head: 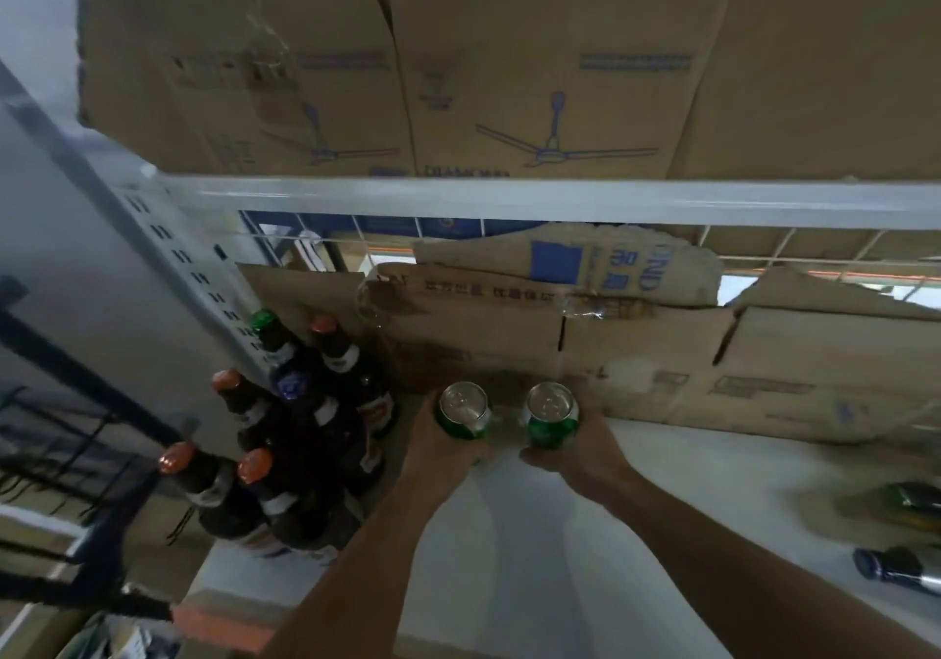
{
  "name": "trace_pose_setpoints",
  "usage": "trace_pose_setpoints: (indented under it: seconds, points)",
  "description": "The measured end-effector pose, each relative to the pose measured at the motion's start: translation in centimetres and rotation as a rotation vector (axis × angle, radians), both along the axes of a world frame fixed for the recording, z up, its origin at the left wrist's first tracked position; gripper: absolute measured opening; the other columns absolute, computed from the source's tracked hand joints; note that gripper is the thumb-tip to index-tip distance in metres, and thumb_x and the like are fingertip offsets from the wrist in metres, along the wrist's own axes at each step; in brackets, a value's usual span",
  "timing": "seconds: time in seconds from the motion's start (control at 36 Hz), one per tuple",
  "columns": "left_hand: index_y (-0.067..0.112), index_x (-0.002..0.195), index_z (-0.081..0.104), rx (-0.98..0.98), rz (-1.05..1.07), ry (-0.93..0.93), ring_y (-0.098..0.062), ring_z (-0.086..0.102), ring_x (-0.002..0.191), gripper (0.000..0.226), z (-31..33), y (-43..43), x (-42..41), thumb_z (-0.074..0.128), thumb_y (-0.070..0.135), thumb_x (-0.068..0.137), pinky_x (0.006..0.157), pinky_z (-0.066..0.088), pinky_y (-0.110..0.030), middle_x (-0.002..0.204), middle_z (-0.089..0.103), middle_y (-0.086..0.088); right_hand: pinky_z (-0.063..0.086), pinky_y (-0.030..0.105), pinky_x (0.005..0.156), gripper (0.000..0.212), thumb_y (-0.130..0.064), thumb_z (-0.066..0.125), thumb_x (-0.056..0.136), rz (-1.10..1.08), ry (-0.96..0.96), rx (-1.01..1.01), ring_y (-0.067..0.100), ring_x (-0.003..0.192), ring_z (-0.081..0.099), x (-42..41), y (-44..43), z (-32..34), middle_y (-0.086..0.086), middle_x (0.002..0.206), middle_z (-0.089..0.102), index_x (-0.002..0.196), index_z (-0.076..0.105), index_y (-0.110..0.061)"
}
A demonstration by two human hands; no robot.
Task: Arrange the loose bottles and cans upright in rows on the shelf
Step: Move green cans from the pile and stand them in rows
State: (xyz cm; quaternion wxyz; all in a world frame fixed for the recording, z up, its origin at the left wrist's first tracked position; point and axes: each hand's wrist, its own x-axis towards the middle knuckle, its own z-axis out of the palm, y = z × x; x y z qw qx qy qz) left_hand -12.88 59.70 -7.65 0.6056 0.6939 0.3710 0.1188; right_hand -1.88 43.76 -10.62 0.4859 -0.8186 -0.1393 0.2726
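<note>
Green cylinders, shiny silver tops — left hand (439,448) grips the left can (464,416), right hand (585,454) the right can (551,419).

Dim, bluish light; blurred, wide-angle-warped edges.

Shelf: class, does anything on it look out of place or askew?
Yes. At the right end of the shelf, a blue-capped bottle and a blurred green container lie on their sides, while the brown bottles at left stand upright.
</note>
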Motion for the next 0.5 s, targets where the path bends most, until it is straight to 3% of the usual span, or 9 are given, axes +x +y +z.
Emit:
trace_pose_setpoints:
  seconds: [0.06, 0.08, 0.17, 0.25, 0.31, 0.39, 0.5]
  points:
    - [0.02, 0.122, 0.059, 0.0, 0.011, -0.009, -0.02, 0.066, 0.105, 0.08, -0.5, 0.8, 0.5, 0.093, 0.005, 0.051, 0.091, 0.059, -0.047, 0.12, 0.069, -0.004, 0.054, 0.029, 0.094, 0.081, -0.015, 0.099, 0.059, -0.018, 0.016, -0.014, 0.014, 0.11, 0.065, -0.2, 0.8, -0.4, -0.007, 0.117, 0.069, 0.129, 0.059, -0.023]
    - [0.019, 0.123, 0.06, -0.001, 0.012, -0.011, -0.022, 0.065, 0.108, 0.081, -0.9, 1.2, 0.7, 0.094, 0.005, 0.051, 0.094, 0.056, -0.048, 0.12, 0.069, -0.003, 0.054, 0.033, 0.098, 0.081, -0.015, 0.099, 0.06, -0.025, 0.023, -0.024, 0.015, 0.112, 0.065, -0.3, 1.3, -0.6, -0.007, 0.117, 0.068, 0.13, 0.059, -0.023]
    - [0.031, 0.105, 0.063, 0.01, 0.019, -0.003, -0.012, 0.065, 0.099, 0.063, -1.8, 1.9, 1.1, 0.092, -0.003, 0.061, 0.084, 0.053, -0.029, 0.105, 0.069, 0.012, 0.053, 0.041, 0.105, 0.085, -0.019, 0.099, 0.058, -0.049, 0.017, -0.024, 0.016, 0.118, 0.064, -0.6, 2.7, -1.2, -0.009, 0.122, 0.067, 0.131, 0.057, -0.027]
    - [0.038, 0.094, 0.059, 0.034, -0.014, 0.015, -0.001, 0.061, 0.09, 0.058, -2.4, 2.2, 1.3, 0.092, 0.001, 0.063, 0.072, 0.044, -0.013, 0.095, 0.063, 0.024, 0.052, 0.044, 0.107, 0.093, -0.021, 0.101, 0.052, -0.072, -0.003, -0.006, 0.015, 0.121, 0.062, -1.1, 3.9, -1.4, -0.011, 0.126, 0.067, 0.133, 0.056, -0.031]
    - [0.036, 0.1, 0.058, 0.033, -0.031, 0.006, -0.006, 0.057, 0.095, 0.058, -2.4, 2.4, 1.5, 0.09, 0.003, 0.065, 0.075, 0.043, -0.018, 0.098, 0.06, 0.023, 0.051, 0.047, 0.108, 0.099, -0.028, 0.101, 0.045, -0.057, -0.015, 0.004, 0.014, 0.123, 0.061, -1.0, 4.4, -2.0, -0.012, 0.126, 0.066, 0.133, 0.055, -0.034]
    - [0.029, 0.131, 0.051, 0.048, -0.059, 0.033, -0.008, 0.05, 0.111, 0.073, -2.1, 2.5, 1.4, 0.087, 0.006, 0.071, 0.09, 0.039, -0.024, 0.115, 0.054, 0.014, 0.047, 0.052, 0.111, 0.111, -0.039, 0.095, 0.034, -0.044, -0.047, -0.024, 0.02, 0.129, 0.055, -0.4, 4.3, -3.6, -0.013, 0.131, 0.061, 0.135, 0.048, -0.039]
    - [0.029, 0.131, 0.056, 0.053, -0.076, 0.015, -0.014, 0.06, 0.121, 0.091, -3.3, 2.5, 1.1, 0.097, 0.013, 0.051, 0.103, 0.05, -0.038, 0.127, 0.064, 0.009, 0.047, 0.038, 0.11, 0.092, -0.008, 0.096, 0.056, -0.024, -0.072, -0.052, 0.018, 0.13, 0.054, -1.3, 3.5, -1.8, -0.011, 0.131, 0.058, 0.131, 0.048, -0.032]
